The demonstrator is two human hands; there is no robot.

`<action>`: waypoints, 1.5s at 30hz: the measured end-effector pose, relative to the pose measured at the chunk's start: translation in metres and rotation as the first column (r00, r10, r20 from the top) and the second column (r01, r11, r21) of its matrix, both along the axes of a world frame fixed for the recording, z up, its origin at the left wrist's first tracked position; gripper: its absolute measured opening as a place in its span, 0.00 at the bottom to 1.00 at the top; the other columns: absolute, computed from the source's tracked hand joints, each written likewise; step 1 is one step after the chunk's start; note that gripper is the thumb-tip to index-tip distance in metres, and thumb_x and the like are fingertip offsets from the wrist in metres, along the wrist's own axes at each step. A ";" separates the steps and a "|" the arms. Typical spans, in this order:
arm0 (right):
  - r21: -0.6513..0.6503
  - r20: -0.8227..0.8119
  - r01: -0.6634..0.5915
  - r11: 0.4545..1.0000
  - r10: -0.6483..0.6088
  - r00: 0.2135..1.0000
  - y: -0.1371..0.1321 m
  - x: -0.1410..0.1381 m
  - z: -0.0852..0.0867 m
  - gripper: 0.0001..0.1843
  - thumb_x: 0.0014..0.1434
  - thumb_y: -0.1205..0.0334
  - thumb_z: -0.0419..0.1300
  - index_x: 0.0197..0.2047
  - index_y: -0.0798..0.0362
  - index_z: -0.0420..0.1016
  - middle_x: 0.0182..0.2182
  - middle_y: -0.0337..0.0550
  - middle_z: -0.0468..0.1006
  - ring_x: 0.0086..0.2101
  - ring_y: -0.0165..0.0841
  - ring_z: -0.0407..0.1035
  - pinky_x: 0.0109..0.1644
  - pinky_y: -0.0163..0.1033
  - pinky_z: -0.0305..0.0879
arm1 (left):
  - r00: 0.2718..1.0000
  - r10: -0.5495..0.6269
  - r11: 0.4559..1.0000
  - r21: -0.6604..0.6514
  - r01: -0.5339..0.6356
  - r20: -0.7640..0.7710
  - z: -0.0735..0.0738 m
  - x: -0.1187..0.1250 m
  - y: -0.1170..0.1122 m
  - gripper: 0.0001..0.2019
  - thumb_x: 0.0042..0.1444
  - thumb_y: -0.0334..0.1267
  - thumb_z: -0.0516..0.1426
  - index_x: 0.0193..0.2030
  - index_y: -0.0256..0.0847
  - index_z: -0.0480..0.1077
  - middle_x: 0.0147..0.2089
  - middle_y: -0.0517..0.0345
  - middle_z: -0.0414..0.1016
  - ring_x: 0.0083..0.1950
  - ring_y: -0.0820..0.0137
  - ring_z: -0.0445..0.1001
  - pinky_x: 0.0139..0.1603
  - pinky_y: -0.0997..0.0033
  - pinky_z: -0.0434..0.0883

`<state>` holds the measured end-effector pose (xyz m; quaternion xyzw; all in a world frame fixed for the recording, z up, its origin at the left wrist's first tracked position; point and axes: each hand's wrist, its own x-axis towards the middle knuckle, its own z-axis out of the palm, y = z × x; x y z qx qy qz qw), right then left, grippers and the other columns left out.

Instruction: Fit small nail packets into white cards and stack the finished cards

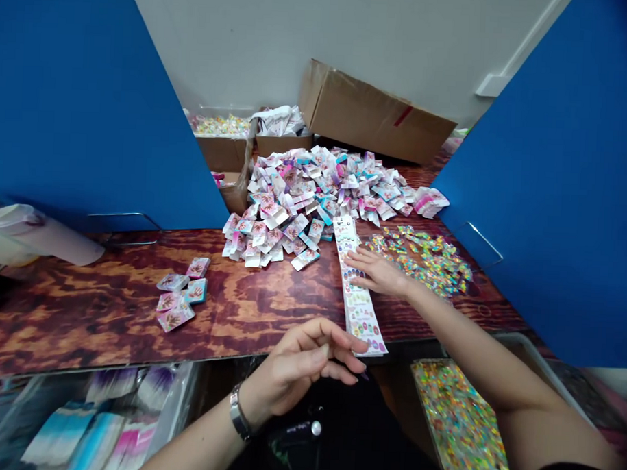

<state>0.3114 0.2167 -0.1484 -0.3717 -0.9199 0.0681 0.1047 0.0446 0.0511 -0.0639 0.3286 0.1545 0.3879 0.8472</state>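
Note:
A long white strip of nail-sticker sheets [362,312], printed with rows of small coloured ovals and faces, lies across the table to its front edge. My right hand [379,270] rests on the strip's middle, fingers stretched out flat. My left hand [309,358], with a metal watch band at the wrist, hovers by the strip's near end. Its fingers are loosely bent and apart, and I see nothing held in them. Beyond the strip is a heap of small printed boxes [294,200], many with open flaps. Small shiny yellow-green packets [430,260] lie right of my right hand.
Several closed small boxes [180,299] sit on the left of the table [260,302]. Cardboard boxes [374,117] stand behind the heap, between blue panels [82,97]. Below the table edge are a bin of coloured cartons [85,426] and a bin of shiny packets [461,418].

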 end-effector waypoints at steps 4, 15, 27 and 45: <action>0.093 -0.136 0.010 0.996 0.003 0.991 -0.006 -0.004 -0.004 0.14 0.63 0.58 0.57 0.51 0.48 0.76 0.53 0.45 0.76 0.57 0.43 0.65 0.61 0.53 0.61 | 0.995 -0.047 0.997 -0.065 0.041 -0.093 -0.007 0.014 0.006 0.15 0.55 0.43 0.62 0.44 0.34 0.72 0.51 0.40 0.73 0.47 0.62 0.76 0.46 0.65 0.72; 0.215 -0.430 -0.142 0.966 0.225 0.874 -0.087 -0.042 0.084 0.13 0.63 0.69 0.56 0.51 0.52 0.73 0.39 0.43 0.81 0.41 0.31 0.74 0.45 0.39 0.71 | 0.980 0.166 0.873 -0.447 -0.197 -0.108 -0.032 0.044 0.058 0.21 0.64 0.51 0.48 0.50 0.35 0.69 0.47 0.43 0.75 0.42 0.64 0.77 0.43 0.65 0.73; 0.066 -0.553 0.190 0.980 -0.122 0.824 -0.081 -0.052 0.084 0.14 0.65 0.62 0.54 0.52 0.47 0.74 0.42 0.40 0.82 0.39 0.34 0.77 0.45 0.39 0.75 | 0.851 0.376 0.922 0.241 -0.303 -0.367 -0.035 0.034 0.055 0.21 0.58 0.55 0.55 0.42 0.36 0.72 0.41 0.51 0.76 0.42 0.63 0.73 0.46 0.67 0.68; 0.331 -0.296 -0.040 0.943 0.144 0.944 -0.098 -0.071 0.044 0.15 0.64 0.67 0.55 0.54 0.50 0.71 0.42 0.47 0.79 0.47 0.39 0.71 0.50 0.45 0.70 | 0.952 0.268 0.954 -0.101 -0.284 -0.148 -0.035 0.020 0.055 0.16 0.48 0.33 0.61 0.46 0.35 0.73 0.42 0.52 0.75 0.41 0.68 0.73 0.46 0.70 0.68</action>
